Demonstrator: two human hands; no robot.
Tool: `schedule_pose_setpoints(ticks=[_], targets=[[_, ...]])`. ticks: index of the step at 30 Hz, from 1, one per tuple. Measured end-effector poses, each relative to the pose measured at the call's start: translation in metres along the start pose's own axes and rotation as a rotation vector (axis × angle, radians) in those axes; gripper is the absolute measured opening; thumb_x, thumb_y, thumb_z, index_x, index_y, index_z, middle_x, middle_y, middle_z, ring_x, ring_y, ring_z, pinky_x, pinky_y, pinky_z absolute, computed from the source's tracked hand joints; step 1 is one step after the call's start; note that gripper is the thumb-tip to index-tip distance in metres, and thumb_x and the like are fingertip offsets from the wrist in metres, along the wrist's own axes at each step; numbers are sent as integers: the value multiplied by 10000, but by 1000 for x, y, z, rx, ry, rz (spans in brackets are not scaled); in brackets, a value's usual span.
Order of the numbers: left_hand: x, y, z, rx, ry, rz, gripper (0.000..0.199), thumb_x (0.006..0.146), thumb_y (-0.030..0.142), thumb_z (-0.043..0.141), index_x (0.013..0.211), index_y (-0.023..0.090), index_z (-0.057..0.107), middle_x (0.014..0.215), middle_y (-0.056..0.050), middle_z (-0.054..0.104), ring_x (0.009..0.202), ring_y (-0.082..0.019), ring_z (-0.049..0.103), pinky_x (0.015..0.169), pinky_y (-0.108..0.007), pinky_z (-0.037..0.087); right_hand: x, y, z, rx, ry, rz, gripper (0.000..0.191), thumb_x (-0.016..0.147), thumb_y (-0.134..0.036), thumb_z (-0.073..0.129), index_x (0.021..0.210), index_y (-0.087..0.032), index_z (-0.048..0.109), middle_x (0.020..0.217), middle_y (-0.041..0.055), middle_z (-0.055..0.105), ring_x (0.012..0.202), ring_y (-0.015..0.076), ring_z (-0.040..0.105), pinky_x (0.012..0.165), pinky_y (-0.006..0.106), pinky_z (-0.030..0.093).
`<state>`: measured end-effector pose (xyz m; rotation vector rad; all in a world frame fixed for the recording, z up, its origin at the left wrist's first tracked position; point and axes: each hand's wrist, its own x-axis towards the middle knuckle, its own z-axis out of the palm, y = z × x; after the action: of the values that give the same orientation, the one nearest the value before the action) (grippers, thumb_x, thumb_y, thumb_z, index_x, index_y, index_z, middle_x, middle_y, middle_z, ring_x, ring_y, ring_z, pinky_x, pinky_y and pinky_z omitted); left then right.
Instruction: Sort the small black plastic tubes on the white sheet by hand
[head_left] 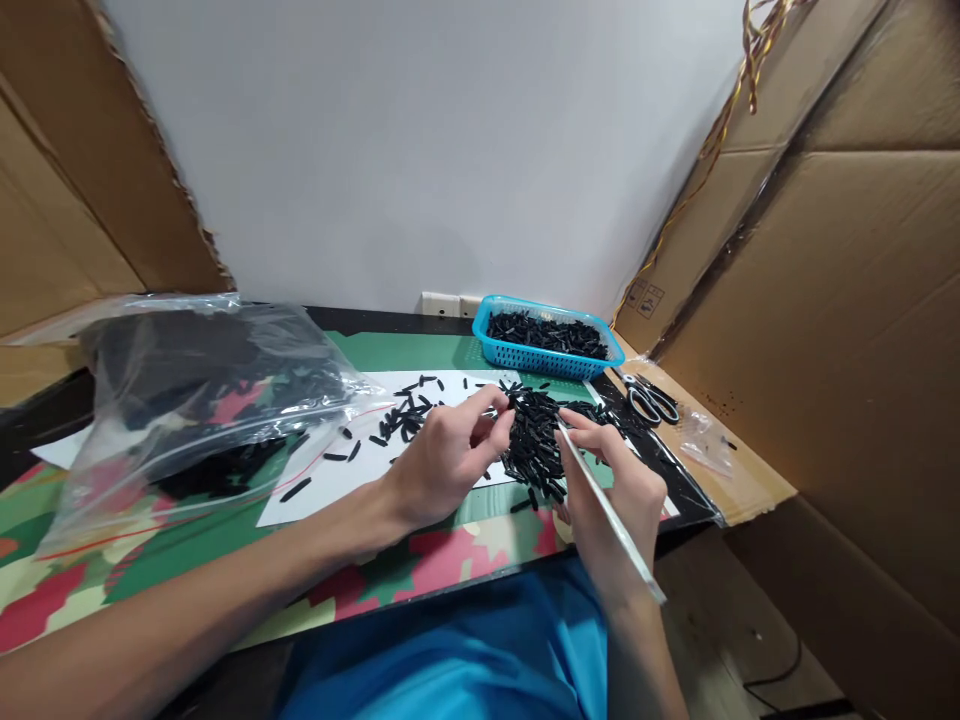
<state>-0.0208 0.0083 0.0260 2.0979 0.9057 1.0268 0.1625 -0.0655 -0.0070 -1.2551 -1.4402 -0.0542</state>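
A heap of small black strips [534,440] lies on white paper [300,500] in the middle of the table. At the heap's left edge is my left hand [457,450], its thumb and index finger curled close together; whatever is between them is too small to make out. My right hand [611,490] is at the heap's right side, its fingers wrapped round a thin white tool [611,518] whose tip points into the strips. More black strips [405,418] are scattered on the paper to the left of the heap.
Behind the heap stands a blue basket [551,361] of black strips. Scissors [651,400] and a small clear bag [705,440] lie at the right. A large clear plastic bag [217,375] covers the left side. Cardboard [862,300] rises on both sides, with a white wall behind.
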Motion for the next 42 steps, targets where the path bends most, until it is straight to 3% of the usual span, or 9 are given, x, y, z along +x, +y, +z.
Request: schedule_pose_setpoints(ticks=[4,8,14,18,22,25,30,34,42], targets=[[6,2,-1,-463,-96,-328,336,977,529,600,863,244,463,512,115,366,414,-61,202,391,-176,178,6,28,0,-280,-204,65,163,1031,-232,572,980,-235,727,1115,91,833,1011,287,784,813,361,563],[7,1,-3,-727,-243,-526,394,944,477,612,782,264,323,515,134,283,448,-50,76,378,-149,100,5,43,12,-390,-275,99,223,998,-144,537,961,-229,740,1094,104,817,950,281,745,732,346,509],[6,2,-5,-842,-292,-532,367,914,395,596,789,265,276,517,137,258,460,-53,66,382,-124,109,6,46,16,-301,-229,51,302,1008,-89,483,981,-206,760,1105,122,803,1076,299,705,881,402,548],[6,1,-4,-808,-322,-535,358,933,388,592,792,262,288,522,134,269,469,-56,73,382,-122,111,11,35,8,-177,-179,36,229,1059,-216,553,1150,-209,763,1155,112,801,1099,290,712,953,431,567],[5,0,-2,-792,-348,-532,368,952,419,590,805,264,291,529,136,277,471,-57,71,378,-125,111,13,23,3,-43,-278,12,282,1095,-296,557,1322,-231,711,1304,106,757,1218,269,686,1034,427,557],[4,1,-3,-787,-357,-536,380,944,426,597,800,266,283,531,134,276,478,-58,73,376,-124,110,14,18,4,-26,-283,40,249,1080,-294,583,1269,-224,730,1247,105,761,1178,284,679,1006,445,554],[2,3,-2,-766,-421,-533,371,920,447,627,792,255,336,550,118,323,482,-48,85,372,-117,137,15,6,0,225,-267,102,227,1060,-278,631,1253,-250,748,1126,54,792,978,213,725,884,352,577],[0,2,1,-748,-439,-543,312,902,442,639,807,241,420,565,99,378,477,-51,139,371,-122,166,18,-4,-2,364,-351,53,144,1031,-217,674,1110,-252,789,1026,24,794,919,190,724,840,317,571],[0,3,-5,-790,-439,-505,178,877,366,583,839,233,471,566,106,306,511,-66,114,390,-128,142,41,-3,2,303,-455,-116,151,1035,-153,649,1042,-250,765,951,6,755,886,183,677,810,312,530]])
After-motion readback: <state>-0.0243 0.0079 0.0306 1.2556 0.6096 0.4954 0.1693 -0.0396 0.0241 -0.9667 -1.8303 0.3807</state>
